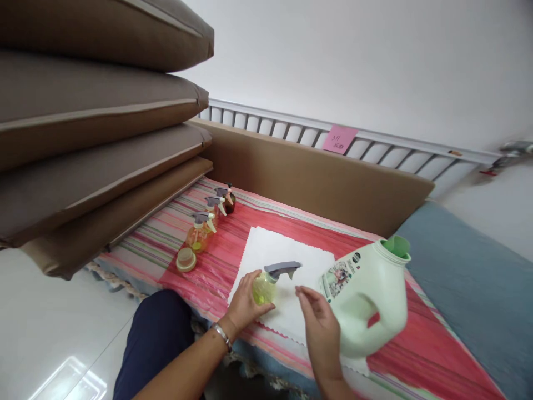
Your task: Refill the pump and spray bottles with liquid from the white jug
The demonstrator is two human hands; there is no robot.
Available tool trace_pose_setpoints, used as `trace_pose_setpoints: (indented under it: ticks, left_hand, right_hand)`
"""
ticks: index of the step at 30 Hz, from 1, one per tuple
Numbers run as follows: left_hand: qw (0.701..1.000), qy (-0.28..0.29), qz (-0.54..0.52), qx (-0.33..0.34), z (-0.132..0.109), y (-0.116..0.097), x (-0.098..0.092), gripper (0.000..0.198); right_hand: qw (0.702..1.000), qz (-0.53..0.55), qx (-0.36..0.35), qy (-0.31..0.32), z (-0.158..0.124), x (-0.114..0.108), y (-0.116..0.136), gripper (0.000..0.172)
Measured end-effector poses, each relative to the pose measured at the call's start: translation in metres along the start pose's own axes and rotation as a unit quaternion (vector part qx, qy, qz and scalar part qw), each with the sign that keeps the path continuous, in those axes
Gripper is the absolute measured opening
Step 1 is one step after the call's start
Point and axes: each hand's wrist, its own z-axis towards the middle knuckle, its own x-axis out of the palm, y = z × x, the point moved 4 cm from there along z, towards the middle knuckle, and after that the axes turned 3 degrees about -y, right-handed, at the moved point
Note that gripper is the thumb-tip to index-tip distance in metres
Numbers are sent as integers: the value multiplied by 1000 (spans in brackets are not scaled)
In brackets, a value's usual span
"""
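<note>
My left hand point(244, 304) is wrapped round a small yellow-green spray bottle point(266, 284) with a grey trigger head, standing on a white cloth point(287, 261). My right hand point(320, 328) hovers just to its right with fingers loosely spread and nothing in them. Directly beside that hand stands a large pale green jug point(368, 297) with a green spout and no cap.
Three more spray bottles point(200, 230) line up at the left on a red striped cover point(420, 350), with a round tan lid point(186, 259) in front. Brown cushions point(91, 144) are stacked at left. A brown board point(316, 178) and white railing stand behind.
</note>
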Motion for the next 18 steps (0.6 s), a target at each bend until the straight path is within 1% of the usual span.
trace_pose_setpoints:
  ticks: [1, 2, 3, 4, 5, 6, 7, 8, 10, 11, 13, 15, 18]
  left_hand:
    - [1000, 1, -2, -1, 0, 0, 0, 80]
    - [1000, 2, -3, -1, 0, 1, 0, 80]
    - [1000, 3, -5, -1, 0, 1, 0, 79]
    - [1000, 3, -6, -1, 0, 1, 0, 79]
    - [1000, 3, -6, 0, 0, 1, 0, 79]
    - [1000, 3, -6, 1, 0, 1, 0, 79]
    - [1000, 2, -6, 2, 0, 1, 1, 78]
    - [1000, 1, -5, 3, 0, 1, 1, 78]
    - [1000, -2, -3, 3, 0, 1, 1, 78]
    - [1000, -5, -2, 2, 0, 1, 1, 78]
    - [1000, -8, -1, 0, -1, 1, 1, 77]
    - [1000, -9, -2, 0, -1, 0, 0, 77]
    - [1000, -7, -6, 0, 0, -2, 0, 77]
  right_hand:
    - [1000, -10, -22, -19, 6, -9, 9, 32]
    - [998, -29, -58, -20, 14, -14, 21, 34]
    - [993, -52, -102, -4, 22, -15, 35, 35]
    - [983, -81, -160, 35, 29, -13, 50, 33]
    - [953, -149, -243, 102, 34, -6, 67, 32]
    - [922, -193, -295, 160, 38, 2, 80, 31]
    - [886, -239, -334, 215, 41, 10, 91, 33]
    - [840, -297, -367, 267, 43, 19, 100, 38]
    - [779, -355, -393, 337, 46, 35, 113, 50]
    - [754, -374, -401, 362, 47, 42, 118, 54]
    - [719, -398, -408, 398, 48, 55, 124, 54]
    - [685, -429, -410, 422, 47, 66, 126, 49]
    - [655, -469, -403, 434, 45, 78, 125, 47]
